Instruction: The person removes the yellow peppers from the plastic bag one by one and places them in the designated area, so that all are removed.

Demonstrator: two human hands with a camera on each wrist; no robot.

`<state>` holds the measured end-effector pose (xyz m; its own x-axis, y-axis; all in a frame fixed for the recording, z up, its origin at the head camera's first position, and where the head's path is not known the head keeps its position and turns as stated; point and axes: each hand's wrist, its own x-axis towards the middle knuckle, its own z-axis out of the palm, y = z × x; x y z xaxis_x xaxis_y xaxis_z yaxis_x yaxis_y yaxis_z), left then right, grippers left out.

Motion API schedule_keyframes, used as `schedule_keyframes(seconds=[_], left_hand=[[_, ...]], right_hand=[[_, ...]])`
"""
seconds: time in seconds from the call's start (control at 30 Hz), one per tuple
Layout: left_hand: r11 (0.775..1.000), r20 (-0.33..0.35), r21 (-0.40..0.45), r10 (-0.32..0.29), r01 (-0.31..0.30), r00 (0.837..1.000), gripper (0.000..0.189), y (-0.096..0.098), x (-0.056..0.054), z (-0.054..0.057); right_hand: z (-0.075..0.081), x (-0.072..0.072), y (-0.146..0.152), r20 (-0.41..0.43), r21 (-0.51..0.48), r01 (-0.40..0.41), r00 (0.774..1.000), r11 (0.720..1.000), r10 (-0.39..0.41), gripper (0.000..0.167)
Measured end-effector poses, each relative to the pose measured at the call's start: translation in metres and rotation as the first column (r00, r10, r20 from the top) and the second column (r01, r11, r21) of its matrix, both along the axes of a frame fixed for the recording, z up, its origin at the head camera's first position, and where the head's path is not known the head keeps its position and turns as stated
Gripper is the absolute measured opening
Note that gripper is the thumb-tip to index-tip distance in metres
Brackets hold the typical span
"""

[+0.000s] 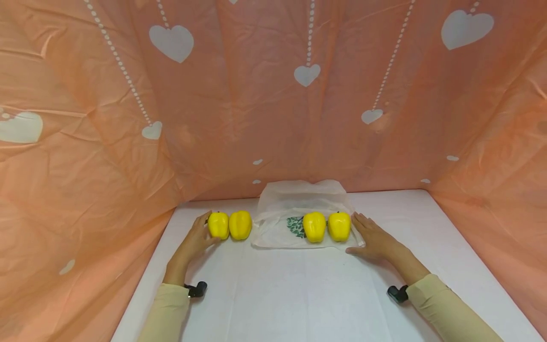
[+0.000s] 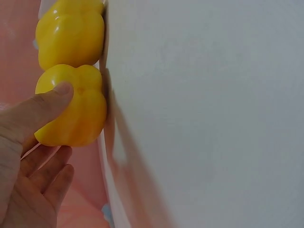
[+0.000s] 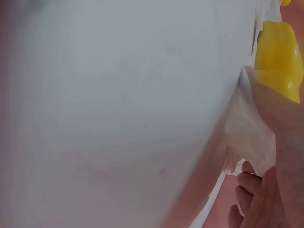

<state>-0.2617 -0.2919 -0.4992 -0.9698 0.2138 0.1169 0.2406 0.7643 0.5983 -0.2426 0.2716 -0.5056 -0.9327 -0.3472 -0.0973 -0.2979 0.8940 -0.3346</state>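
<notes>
Beside a glossy yellow pepper (image 3: 279, 51), the right grip (image 3: 283, 166) rests against a crumpled translucent bag (image 3: 251, 135).

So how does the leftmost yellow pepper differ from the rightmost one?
The leftmost pepper sits on the white table; the rightmost pepper sits on the printed bag. The left hand curves around the leftmost pepper; the right hand is beside the rightmost pepper. Both are glossy yellow.
</notes>
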Motion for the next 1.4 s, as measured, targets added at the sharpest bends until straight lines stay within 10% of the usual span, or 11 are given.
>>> schedule_keyframes(seconds=[1.4], left_hand=[[1.0, 0.056, -0.009, 0.009, -0.009, 0.998, 0.096, 0.0052, 0.0011, 0.0058]], right_hand=[[0.0004, -0.0021, -0.0003, 0.015, 0.004, -0.007, 1.0, 1.0, 0.007, 0.113]])
